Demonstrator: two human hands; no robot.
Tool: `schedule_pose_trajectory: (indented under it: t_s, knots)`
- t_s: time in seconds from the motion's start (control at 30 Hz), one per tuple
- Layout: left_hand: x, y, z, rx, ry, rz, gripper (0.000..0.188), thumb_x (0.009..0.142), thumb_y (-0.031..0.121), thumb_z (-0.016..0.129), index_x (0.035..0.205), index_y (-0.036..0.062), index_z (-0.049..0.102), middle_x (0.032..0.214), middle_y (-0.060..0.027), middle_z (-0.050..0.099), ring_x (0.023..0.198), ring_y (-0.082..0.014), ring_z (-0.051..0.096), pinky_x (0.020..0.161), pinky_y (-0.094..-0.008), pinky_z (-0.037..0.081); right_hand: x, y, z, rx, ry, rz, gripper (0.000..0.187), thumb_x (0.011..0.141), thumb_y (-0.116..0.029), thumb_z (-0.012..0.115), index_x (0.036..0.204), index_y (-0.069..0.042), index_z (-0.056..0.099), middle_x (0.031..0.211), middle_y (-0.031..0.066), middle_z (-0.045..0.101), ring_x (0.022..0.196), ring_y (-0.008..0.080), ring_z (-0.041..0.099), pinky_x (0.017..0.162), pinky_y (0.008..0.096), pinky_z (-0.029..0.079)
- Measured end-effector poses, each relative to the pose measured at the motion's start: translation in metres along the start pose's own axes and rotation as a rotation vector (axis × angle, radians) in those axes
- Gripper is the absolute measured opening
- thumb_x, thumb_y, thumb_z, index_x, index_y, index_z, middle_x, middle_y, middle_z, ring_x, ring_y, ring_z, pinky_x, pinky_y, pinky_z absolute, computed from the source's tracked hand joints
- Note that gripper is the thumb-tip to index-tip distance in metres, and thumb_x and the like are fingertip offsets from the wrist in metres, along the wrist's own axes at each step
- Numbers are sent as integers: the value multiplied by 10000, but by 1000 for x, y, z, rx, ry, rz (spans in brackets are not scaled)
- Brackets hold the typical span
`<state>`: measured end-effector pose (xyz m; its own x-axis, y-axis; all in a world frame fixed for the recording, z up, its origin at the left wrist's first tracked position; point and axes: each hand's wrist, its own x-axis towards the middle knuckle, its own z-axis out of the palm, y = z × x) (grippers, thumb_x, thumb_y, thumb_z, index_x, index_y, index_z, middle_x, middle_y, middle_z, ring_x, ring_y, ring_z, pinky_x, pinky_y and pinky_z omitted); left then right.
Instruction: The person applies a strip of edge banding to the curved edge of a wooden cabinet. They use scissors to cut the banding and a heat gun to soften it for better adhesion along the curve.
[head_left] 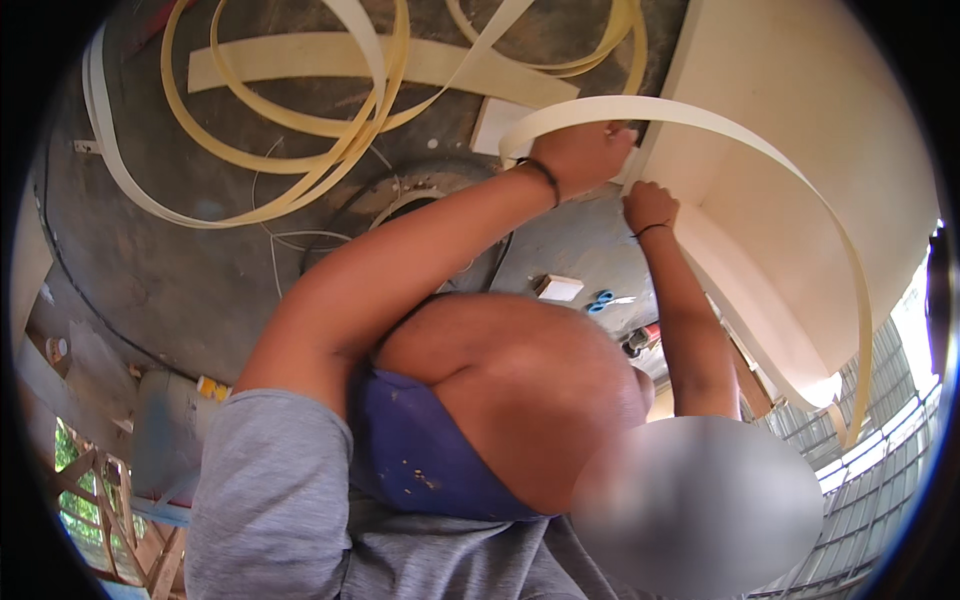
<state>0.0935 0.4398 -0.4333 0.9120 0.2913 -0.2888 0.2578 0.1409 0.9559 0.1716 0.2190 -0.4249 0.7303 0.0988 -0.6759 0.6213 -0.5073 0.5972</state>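
Strip point(690, 112) arcs from near left hand point(585, 158) across panel point(800, 90). Left fingers curled by panel's edge, right hand point(652, 206) fisted there; can't tell what either pinches. Scissors point(601, 300) left of panel.

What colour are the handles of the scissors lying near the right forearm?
The scissor handles are blue, seen in the head view.

The left hand point(585, 160) is at the edge of a large cream board point(820, 90), beneath an arching, long cream flexible strip point(640, 108); its grip is hard to make out. The right hand point(652, 208) is curled just beside it, near blue-handled scissors point(600, 300).
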Motion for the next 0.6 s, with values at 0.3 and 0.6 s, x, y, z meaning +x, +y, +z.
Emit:
schedule_pose_trajectory:
  t_s: [0.3,0.6]
  knots:
    - [-12,-1,4,-45,-77,-63,273,880,203,661,1073,10,654,863,-108,710,785,-201,683,739,-313,527,-6,10,-22,125,-96,-61,191,880,-143,567,970,-126,734,1004,104,721,950,295,705,778,421,566]
    - [-19,9,32,57,-284,33,367,864,283,690,1122,23,652,974,-133,715,892,-264,698,802,-355,544,-44,-4,34,158,481,-213,188,879,-204,552,984,-144,696,1047,76,659,1044,253,617,969,505,406]
